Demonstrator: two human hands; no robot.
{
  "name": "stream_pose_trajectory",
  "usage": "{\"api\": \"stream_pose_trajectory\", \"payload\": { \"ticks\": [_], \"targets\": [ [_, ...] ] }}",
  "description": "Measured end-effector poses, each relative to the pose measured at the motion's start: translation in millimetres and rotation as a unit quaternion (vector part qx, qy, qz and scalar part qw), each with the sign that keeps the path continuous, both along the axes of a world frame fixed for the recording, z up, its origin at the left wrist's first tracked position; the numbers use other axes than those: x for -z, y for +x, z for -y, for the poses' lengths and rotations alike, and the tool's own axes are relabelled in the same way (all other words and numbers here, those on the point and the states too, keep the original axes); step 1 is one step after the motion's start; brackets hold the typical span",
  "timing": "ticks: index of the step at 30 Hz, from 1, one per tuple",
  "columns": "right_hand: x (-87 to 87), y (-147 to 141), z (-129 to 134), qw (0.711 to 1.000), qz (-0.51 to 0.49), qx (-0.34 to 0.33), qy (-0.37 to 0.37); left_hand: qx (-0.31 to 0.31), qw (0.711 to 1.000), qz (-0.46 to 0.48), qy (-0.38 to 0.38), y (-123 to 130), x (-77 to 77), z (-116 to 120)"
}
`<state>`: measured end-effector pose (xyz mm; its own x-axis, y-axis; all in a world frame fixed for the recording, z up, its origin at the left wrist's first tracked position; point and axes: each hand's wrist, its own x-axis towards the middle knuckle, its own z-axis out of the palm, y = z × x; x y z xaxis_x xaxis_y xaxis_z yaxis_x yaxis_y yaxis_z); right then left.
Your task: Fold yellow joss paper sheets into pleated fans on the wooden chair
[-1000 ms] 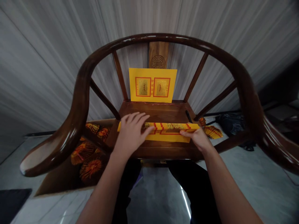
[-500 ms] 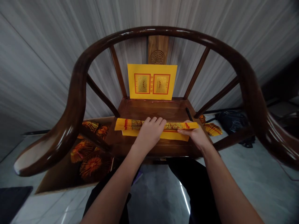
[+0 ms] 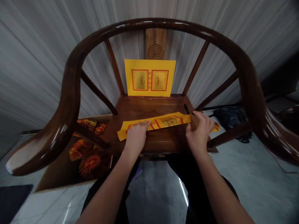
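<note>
While the open left hand [image 3: 136, 139] presses red-bordered yellow paper [image 3: 169, 122], the curled right hand [image 3: 199, 133] touches it.

We see a dark wooden armchair seat [image 3: 149, 107] carrying a long yellow paper strip [image 3: 163, 122] slanted across its middle, a gold-panelled yellow sheet [image 3: 149, 77] upright at twelve o'clock, and a thin black stick [image 3: 187, 109] near two o'clock.

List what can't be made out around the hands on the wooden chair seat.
Head view:
Yellow paper strip: partly hidden under the left hand.
Thin black object on the seat: too small to identify.
Upright yellow card: writing in its red-framed gold panels too small to read.
Black crumpled bundle on the floor: too dark to identify.
</note>
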<state>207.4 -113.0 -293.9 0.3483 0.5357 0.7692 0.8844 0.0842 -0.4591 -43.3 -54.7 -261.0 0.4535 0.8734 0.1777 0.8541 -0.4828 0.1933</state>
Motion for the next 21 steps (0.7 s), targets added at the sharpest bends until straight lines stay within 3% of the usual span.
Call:
{"api": "stream_pose_trajectory", "payload": {
  "ticks": [2, 5, 7, 13, 17, 21],
  "targets": [
    [4.8, -25.7, 13.8, 0.993, 0.100, -0.005, -0.069, 0.005, 1.000, -0.025, -0.018, 11.8, 10.8, 7.3],
    [20.4, -62.4, 23.0, 0.941, 0.215, -0.167, -0.202, 0.021, 0.998, -0.046, -0.022, 19.8, 24.6, 14.2],
    [32.9, -78.3, 23.3, 0.919, 0.229, -0.213, -0.239, 0.038, 0.997, -0.056, -0.032, 17.1, 32.9, 16.0],
    [58.0, -93.7, 32.1, 0.927, 0.209, -0.187, -0.249, 0.130, 0.983, -0.055, -0.115, -2.2, 41.7, 22.1],
    [62.5, -98.7, 37.4, 0.930, 0.200, -0.183, -0.247, 0.100, 0.987, -0.033, -0.120, -2.5, 43.4, 39.2],
    [59.1, -99.6, 39.6, 0.927, 0.188, -0.190, -0.262, 0.071, 0.996, 0.011, -0.059, -4.1, 59.5, 56.5]
  ]
}}
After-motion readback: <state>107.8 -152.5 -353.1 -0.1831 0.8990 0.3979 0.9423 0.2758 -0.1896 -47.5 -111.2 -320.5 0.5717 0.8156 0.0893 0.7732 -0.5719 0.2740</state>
